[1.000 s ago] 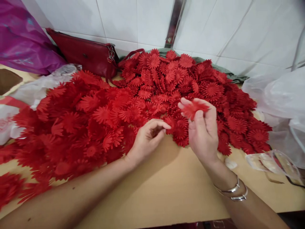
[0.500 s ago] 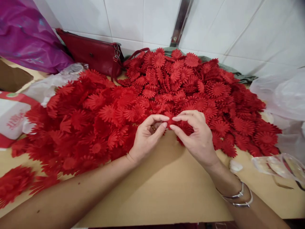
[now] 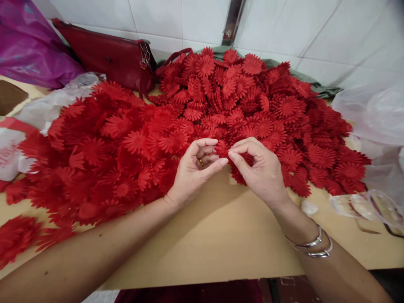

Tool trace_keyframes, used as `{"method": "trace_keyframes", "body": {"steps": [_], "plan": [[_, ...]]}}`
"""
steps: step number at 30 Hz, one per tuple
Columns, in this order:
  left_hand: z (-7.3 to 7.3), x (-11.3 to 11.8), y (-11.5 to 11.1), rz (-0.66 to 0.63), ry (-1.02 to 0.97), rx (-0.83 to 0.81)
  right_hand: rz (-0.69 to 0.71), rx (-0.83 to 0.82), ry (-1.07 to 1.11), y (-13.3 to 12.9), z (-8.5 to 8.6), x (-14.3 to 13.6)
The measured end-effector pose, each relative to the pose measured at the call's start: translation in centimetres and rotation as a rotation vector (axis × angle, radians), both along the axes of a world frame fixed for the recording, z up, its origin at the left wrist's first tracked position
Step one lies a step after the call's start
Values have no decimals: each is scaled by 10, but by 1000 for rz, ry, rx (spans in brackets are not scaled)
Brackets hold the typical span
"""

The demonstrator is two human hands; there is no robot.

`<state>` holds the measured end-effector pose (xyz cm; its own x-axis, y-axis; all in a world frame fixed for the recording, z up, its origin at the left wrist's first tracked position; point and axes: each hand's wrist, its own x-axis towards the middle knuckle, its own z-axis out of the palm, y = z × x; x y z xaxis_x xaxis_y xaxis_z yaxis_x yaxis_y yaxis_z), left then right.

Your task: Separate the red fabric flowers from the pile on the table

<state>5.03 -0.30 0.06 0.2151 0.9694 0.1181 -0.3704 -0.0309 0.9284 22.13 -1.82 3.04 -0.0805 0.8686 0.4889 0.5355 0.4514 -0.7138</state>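
Observation:
Before a wide heap of red artificial flower pieces (image 3: 135, 143), both hands meet over the near edge of the table. My right hand (image 3: 260, 168) pinches thumb and forefinger together on a small red flower piece (image 3: 222, 148). Its petals fan out to the left of those fingertips. My left hand (image 3: 195, 168) is beside it with thumb and fingers parted. The left thumb tip lies close to the right thumb; whether it touches the flower piece I cannot tell. A gold ring shows on the left hand, and bangles circle the right wrist.
A dark red handbag (image 3: 104, 54) leans against the tiled wall (image 3: 158, 19) behind the heap. A purple bag (image 3: 31, 46) stands at the far left. Clear plastic (image 3: 372, 113) and a pair of glasses (image 3: 378, 210) lie on the right of the wooden table (image 3: 202, 248).
My left hand's thumb and fingers have spread apart and drawn slightly away, while my right fingertips have closed in a pinch. The whole view has shifted a little.

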Motion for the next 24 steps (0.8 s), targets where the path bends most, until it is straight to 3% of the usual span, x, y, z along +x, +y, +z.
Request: {"method": "trace_keyframes", "body": {"steps": [7, 19, 24], "plan": [[-6, -1, 4, -9, 41, 8, -5, -215, 159, 5, -7, 8], [-15, -3, 11, 118, 57, 47, -29, -389, 837, 23, -19, 20], [-16, -4, 10, 137, 95, 104, 14, -409, 852, 26, -19, 27]]}}
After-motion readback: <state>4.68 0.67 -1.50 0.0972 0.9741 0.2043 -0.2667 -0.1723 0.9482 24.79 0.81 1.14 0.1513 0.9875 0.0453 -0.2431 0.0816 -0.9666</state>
